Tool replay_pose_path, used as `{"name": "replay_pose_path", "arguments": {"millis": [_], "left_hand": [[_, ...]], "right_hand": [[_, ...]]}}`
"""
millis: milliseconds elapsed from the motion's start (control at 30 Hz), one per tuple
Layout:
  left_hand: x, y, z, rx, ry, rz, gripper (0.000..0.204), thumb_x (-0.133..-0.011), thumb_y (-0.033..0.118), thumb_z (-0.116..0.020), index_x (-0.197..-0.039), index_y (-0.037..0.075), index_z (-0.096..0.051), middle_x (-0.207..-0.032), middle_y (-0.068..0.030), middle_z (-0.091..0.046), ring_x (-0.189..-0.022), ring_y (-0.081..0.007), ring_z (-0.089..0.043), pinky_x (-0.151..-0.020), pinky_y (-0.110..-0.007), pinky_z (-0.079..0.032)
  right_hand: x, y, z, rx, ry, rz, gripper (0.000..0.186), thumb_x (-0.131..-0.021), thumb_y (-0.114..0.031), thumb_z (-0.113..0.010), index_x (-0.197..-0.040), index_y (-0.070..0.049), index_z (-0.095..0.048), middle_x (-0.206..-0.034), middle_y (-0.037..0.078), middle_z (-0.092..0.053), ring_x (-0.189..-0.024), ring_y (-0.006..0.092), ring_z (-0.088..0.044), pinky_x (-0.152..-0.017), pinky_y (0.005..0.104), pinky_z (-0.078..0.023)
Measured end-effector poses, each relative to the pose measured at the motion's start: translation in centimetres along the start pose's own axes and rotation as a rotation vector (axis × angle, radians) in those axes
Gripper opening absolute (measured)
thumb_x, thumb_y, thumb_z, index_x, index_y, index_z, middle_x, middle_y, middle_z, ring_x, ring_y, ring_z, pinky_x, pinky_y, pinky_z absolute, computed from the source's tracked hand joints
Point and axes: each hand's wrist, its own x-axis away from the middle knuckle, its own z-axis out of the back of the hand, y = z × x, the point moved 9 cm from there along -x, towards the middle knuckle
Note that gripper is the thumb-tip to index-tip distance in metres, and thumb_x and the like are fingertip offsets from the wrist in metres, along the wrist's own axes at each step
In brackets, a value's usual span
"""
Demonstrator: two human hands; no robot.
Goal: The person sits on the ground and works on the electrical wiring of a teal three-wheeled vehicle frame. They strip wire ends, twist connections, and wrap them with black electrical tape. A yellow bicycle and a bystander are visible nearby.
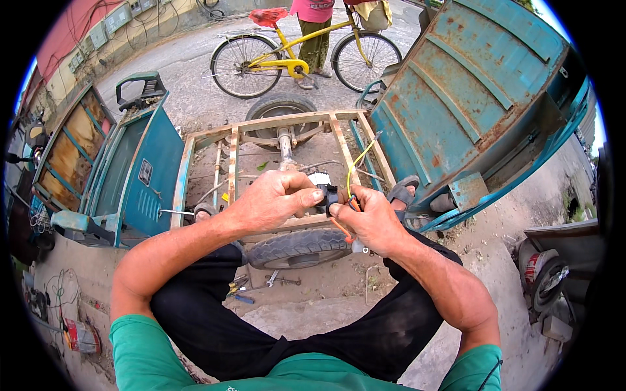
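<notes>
A small black part (330, 199) with a silver-white piece (319, 178) beside it is held between my two hands, over the metal frame of a vehicle. My left hand (282, 197) grips it with thumb and bent fingers. My right hand (370, 218) pinches its other side, together with several coloured wires. A yellow-green wire (352, 171) rises from the right hand to a bare-looking end. An orange wire (342, 229) hangs below, near a small ring terminal (365, 250). The exact kind of the black part cannot be made out.
Below my hands are the rusty frame (339, 146), an axle and a near wheel (298, 249). A tilted teal cargo bed (456, 91) stands right, a teal seat box (147, 173) left. Wrenches (272, 279) lie between my legs. Beyond, a person stands by a yellow bicycle (287, 49).
</notes>
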Motion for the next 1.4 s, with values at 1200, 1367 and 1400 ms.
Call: {"name": "replay_pose_path", "arguments": {"millis": [1200,1367,1400], "left_hand": [[-0.3,-2.9,0.0,-0.014,0.029,0.051,0.023,-0.096,0.022,-0.065,-0.1,-0.001,-0.066,-0.086,-0.0015,-0.066,-0.077,-0.0074,-0.055,-0.069,-0.027,-0.047],[-0.6,-3.9,0.2,-0.05,0.02,0.079,0.025,-0.097,0.024,-0.065,-0.098,-0.001,-0.067,-0.088,-0.0022,-0.067,-0.078,-0.008,-0.056,-0.07,-0.028,-0.047],[-0.6,-4.2,0.3,-0.059,0.019,0.091,0.025,-0.097,0.024,-0.065,-0.098,0.0,-0.067,-0.088,-0.0022,-0.067,-0.077,-0.0081,-0.056,-0.07,-0.027,-0.047]], "right_hand": [[1.6,-2.9,-1.5,0.275,-0.099,0.424,0.039,-0.098,-0.026,-0.061,-0.122,0.003,-0.056,-0.092,0.021,-0.067,-0.087,0.034,-0.067,-0.081,0.0422,-0.051],[1.6,-2.7,-1.8,0.33,-0.136,0.41,0.036,-0.099,-0.023,-0.059,-0.124,0.002,-0.055,-0.096,0.024,-0.067,-0.091,0.0395,-0.068,-0.081,0.0457,-0.052],[1.6,-2.8,-1.7,0.337,-0.128,0.401,0.036,-0.099,-0.023,-0.059,-0.123,0.002,-0.054,-0.095,0.024,-0.068,-0.091,0.0393,-0.068,-0.081,0.0456,-0.052]]}}
